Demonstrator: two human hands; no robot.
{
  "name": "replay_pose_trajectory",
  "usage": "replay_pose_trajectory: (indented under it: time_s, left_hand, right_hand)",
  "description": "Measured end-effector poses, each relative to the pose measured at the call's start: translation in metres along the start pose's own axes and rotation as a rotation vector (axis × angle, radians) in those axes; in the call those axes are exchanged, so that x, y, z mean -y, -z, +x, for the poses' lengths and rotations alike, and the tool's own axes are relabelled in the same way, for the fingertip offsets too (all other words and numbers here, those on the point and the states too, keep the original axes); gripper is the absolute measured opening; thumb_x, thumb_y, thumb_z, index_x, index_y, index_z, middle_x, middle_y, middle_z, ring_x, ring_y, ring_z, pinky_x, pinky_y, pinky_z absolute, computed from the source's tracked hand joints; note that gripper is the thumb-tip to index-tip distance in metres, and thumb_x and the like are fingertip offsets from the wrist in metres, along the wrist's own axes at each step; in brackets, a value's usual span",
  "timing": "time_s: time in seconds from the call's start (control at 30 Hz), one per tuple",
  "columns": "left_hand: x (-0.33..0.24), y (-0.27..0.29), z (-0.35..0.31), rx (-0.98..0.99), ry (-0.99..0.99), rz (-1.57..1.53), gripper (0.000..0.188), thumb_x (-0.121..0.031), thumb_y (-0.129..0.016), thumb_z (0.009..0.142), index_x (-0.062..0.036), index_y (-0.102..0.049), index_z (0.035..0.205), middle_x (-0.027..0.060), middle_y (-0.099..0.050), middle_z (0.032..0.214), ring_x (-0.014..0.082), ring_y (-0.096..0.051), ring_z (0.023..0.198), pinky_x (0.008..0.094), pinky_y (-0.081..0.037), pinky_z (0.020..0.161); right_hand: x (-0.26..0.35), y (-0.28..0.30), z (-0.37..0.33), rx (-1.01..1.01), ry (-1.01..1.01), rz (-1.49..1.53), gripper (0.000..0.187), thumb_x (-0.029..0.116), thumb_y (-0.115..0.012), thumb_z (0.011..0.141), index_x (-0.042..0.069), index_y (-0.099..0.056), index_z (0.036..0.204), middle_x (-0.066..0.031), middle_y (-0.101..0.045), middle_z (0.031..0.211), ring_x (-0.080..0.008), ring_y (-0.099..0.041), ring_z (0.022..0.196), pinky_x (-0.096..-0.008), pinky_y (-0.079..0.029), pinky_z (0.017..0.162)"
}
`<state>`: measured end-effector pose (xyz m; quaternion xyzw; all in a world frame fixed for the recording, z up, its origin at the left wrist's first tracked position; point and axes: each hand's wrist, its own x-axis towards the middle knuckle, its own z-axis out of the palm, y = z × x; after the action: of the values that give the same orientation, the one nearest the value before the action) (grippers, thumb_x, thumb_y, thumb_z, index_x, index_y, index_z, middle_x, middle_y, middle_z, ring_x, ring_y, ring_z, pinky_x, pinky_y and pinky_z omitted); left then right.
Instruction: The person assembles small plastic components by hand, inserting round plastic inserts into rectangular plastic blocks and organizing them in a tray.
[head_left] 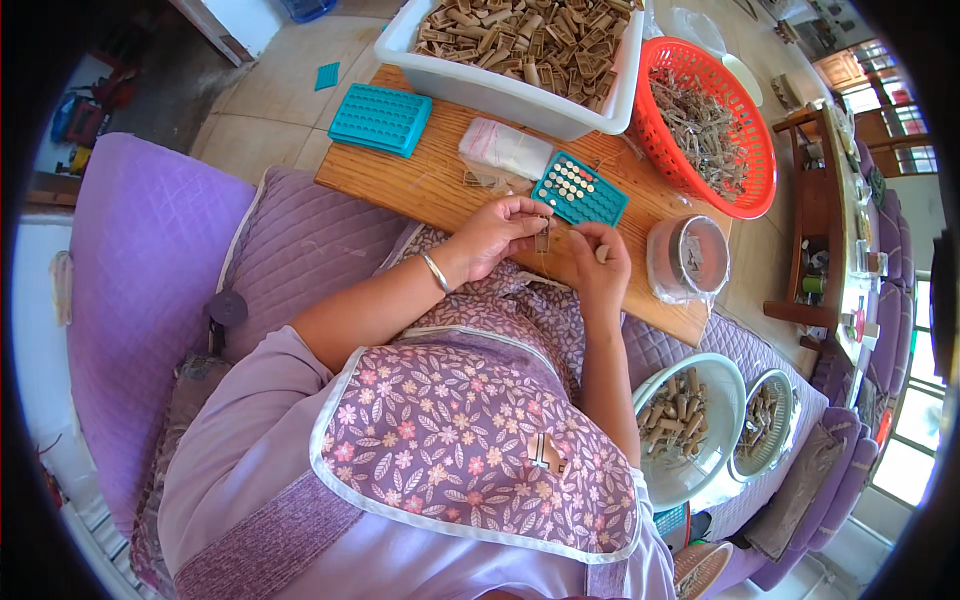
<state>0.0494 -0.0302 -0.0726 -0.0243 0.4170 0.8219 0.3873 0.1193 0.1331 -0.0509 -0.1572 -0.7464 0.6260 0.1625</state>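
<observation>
Over the near edge of the wooden table, my left hand (497, 236) pinches a small brownish piece (543, 241) between thumb and fingertips. Its exact kind is too small to make out. A little to the right is my right hand (603, 262), its fingers curled closed; a small pale round bit (602, 254) shows at them. Just beyond both hands lies a teal tray (603, 208) with rows of round hollows, several of them filled with pale discs and a few reddish ones. A clear plastic bag with white contents (505, 148) lies beside that tray.
Stacked teal trays (380, 118) sit at the table's (400, 185) far left. A white bin (500, 88) of brown pieces and a red basket (768, 180) of clear pieces stand behind. A round tub (690, 258) is at the right; a pale green basin (690, 485) rests on the sofa.
</observation>
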Motion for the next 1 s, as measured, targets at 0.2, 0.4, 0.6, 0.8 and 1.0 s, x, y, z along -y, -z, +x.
replay_pose_trajectory:
  time_s: [0.2,0.4,0.6,0.8,1.0]
  left_hand:
    - [0.002,0.004,-0.004,0.119,-0.038,0.031,0.023,-0.014,-0.063,0.09,-0.0055,-0.061,0.111,0.0031,-0.063,0.105,0.0095,-0.06,0.091,0.0246,-0.051,0.082]
    - [0.01,0.005,-0.007,0.109,-0.077,0.131,0.024,-0.013,-0.064,0.09,-0.0028,-0.061,0.112,0.0044,-0.065,0.101,0.0108,-0.061,0.083,0.0251,-0.051,0.078]
    - [0.009,0.013,-0.036,0.113,-0.098,0.123,0.027,-0.011,-0.064,0.09,-0.0002,-0.06,0.113,0.0058,-0.065,0.102,0.0124,-0.062,0.086,0.0267,-0.052,0.077]
    - [0.008,0.027,-0.045,0.056,-0.056,0.099,0.019,-0.007,-0.061,0.09,-0.0007,-0.061,0.108,0.0051,-0.065,0.1,0.0117,-0.062,0.086,0.0247,-0.053,0.077]
    - [0.006,0.025,-0.036,0.015,-0.037,-0.019,0.02,-0.008,-0.06,0.091,-0.0025,-0.06,0.11,0.0057,-0.065,0.1,0.0131,-0.064,0.089,0.0262,-0.053,0.079]
  right_hand:
    - [0.025,-0.017,-0.007,0.068,0.414,-0.488,0.017,0.002,-0.071,0.074,0.007,-0.07,0.09,-0.0106,-0.055,0.074,-0.0252,-0.056,0.069,-0.0353,-0.045,0.064]
    - [0.021,-0.018,-0.014,0.065,0.595,-0.655,0.012,0.001,-0.07,0.074,0.006,-0.068,0.085,-0.0105,-0.056,0.076,-0.0279,-0.056,0.069,-0.0373,-0.046,0.063]
    - [0.022,-0.026,-0.036,0.143,0.595,-0.585,0.007,0.004,-0.068,0.076,0.006,-0.064,0.082,-0.0105,-0.057,0.077,-0.031,-0.057,0.072,-0.0403,-0.046,0.064]
    - [0.007,-0.025,-0.024,0.107,0.538,-0.405,0.006,0.004,-0.069,0.077,0.002,-0.066,0.082,-0.0121,-0.058,0.076,-0.029,-0.057,0.072,-0.0393,-0.046,0.065]
    - [-0.008,-0.026,0.009,-0.024,0.389,-0.699,0.01,0.009,-0.069,0.079,0.004,-0.07,0.088,-0.0138,-0.062,0.08,-0.0291,-0.059,0.078,-0.0385,-0.047,0.071]
